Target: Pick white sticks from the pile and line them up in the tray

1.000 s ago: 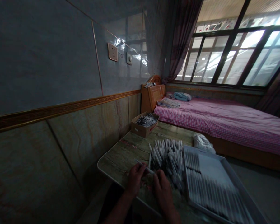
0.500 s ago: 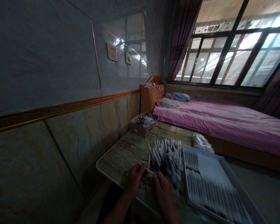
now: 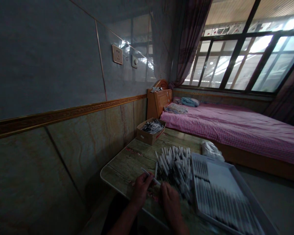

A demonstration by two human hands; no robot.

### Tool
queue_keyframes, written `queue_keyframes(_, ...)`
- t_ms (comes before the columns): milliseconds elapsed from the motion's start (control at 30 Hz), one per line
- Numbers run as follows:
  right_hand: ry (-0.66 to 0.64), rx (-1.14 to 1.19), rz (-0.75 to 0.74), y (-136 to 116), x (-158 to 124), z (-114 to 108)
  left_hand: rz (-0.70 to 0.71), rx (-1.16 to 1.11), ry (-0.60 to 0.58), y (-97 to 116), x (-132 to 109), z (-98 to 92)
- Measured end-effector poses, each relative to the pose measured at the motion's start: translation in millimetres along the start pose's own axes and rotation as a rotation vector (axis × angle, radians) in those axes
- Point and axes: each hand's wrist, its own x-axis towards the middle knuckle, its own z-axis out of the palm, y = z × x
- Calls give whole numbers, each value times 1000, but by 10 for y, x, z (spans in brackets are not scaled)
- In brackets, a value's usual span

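Observation:
Both my hands are at the near edge of a small table (image 3: 127,164). My left hand (image 3: 140,189) is closed, pinching a thin white pen (image 3: 150,176) that slants across between the hands. My right hand (image 3: 169,199) is closed on the other end of the same pen. Just beyond my fingers lies a loose pile of white pens (image 3: 175,163). To the right of the pile sits a flat white tray (image 3: 245,192) with several pens laid in rows.
A cardboard box (image 3: 150,130) of dark pen parts stands at the table's far corner, and a white plastic bag (image 3: 212,150) lies behind the tray. A tiled wall runs along the left. A bed (image 3: 235,127) with a pink checked sheet stands under the window.
My hands stay together on the pen with only small finger movement. The view has drifted slightly.

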Motion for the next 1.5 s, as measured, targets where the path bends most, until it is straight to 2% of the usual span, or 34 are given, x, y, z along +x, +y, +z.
queue_keyframes(233,-134,232,221,-107,19,-41,28,56,32,-35,20,-21)
queue_keyframes(367,-143,216,185,-82,7,-35,11,51,-5,-37,18,-27)
queue_keyframes(600,-164,337,329,-153,59,-31,12,136,-28,-39,-22,-42)
queue_keyframes(700,-120,401,403,-119,55,-16,29,223,-91,-5,1,-41)
queue_keyframes(800,-13,457,490,3,35,-14,62,318,-183,64,158,-14)
queue_keyframes(867,43,492,550,86,26,-16,81,427,-166,131,350,58)
queue_keyframes(967,118,538,636,134,25,4,185,706,-192,239,702,286)
queue_keyframes(1067,270,568,723,90,33,58,237,1170,-291,289,1013,591)
queue_keyframes(1100,314,577,744,69,36,78,230,1227,-305,285,1093,681)
queue_keyframes(1200,376,604,782,22,45,123,215,1314,-330,224,1261,856)
queue_keyframes(1333,404,646,801,16,50,148,209,1357,-367,118,1378,886)
queue_keyframes(1500,286,615,728,2,46,114,224,1334,-383,54,1466,860)
